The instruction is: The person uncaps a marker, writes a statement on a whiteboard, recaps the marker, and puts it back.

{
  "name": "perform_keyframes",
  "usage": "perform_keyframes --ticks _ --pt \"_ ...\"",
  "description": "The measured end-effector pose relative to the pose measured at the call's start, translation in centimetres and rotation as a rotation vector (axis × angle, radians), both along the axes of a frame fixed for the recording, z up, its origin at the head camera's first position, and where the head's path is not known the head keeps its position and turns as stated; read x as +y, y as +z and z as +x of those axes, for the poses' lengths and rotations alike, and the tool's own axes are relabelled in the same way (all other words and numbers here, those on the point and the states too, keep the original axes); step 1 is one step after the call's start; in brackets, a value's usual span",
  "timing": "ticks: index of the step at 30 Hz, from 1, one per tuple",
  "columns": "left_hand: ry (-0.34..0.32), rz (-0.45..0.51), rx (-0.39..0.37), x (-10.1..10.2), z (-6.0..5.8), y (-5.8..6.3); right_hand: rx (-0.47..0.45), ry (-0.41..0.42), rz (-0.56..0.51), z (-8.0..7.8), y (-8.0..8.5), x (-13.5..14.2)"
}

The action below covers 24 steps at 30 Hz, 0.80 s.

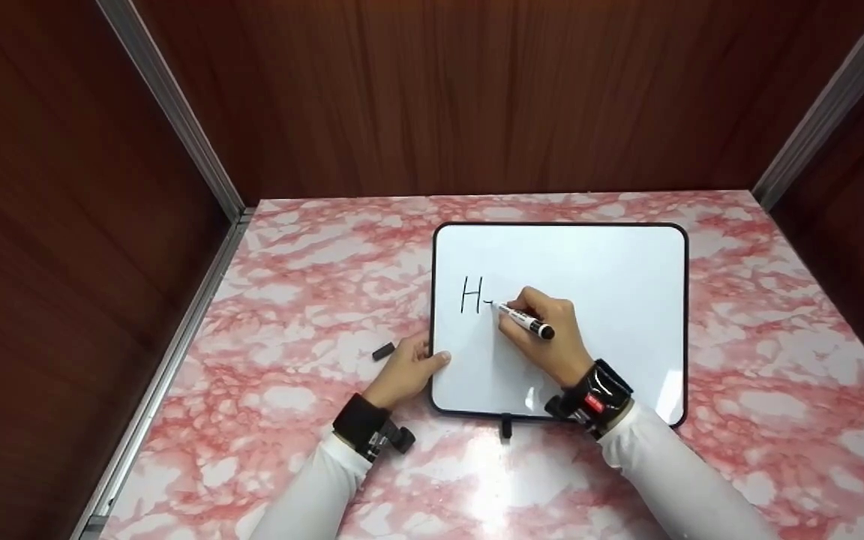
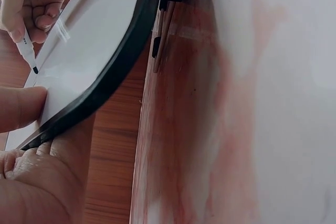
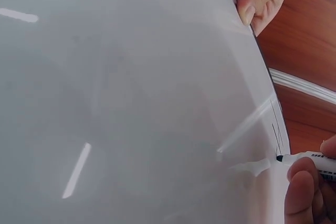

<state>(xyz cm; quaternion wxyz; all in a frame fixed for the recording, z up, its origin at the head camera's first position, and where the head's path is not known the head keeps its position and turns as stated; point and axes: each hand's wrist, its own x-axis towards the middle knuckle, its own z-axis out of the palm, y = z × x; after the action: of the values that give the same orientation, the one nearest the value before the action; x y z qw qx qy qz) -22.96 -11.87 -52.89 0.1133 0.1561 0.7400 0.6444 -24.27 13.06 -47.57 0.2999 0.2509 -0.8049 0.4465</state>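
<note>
A whiteboard (image 1: 589,262) with a black frame stands on the marbled table, a black "H" and a short stroke drawn at its left. My right hand (image 1: 548,334) pinches a white marker (image 1: 526,321) with a black end; its dark tip (image 3: 280,158) meets the board beside the letter. My left hand (image 1: 406,369) grips the board's left edge, thumb on the white face and fingers behind the frame, as the left wrist view shows. Just left of that hand lies a black marker cap (image 1: 383,351).
Below the board's bottom edge a small black stand foot (image 1: 506,427) sticks out. The red and white marbled table (image 1: 289,300) is bounded by brown wood panels (image 1: 477,97) at the back and both sides, with metal strips at the corners.
</note>
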Motion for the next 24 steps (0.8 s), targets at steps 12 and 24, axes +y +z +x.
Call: perform_keyframes --ticks 12,24 --pt "0.012 0.02 -0.036 0.13 0.14 0.02 0.021 -0.025 -0.016 -0.4 0.28 0.31" --pt "0.01 -0.009 -0.027 0.01 0.12 0.07 0.014 -0.013 -0.021 -0.75 0.51 -0.43"
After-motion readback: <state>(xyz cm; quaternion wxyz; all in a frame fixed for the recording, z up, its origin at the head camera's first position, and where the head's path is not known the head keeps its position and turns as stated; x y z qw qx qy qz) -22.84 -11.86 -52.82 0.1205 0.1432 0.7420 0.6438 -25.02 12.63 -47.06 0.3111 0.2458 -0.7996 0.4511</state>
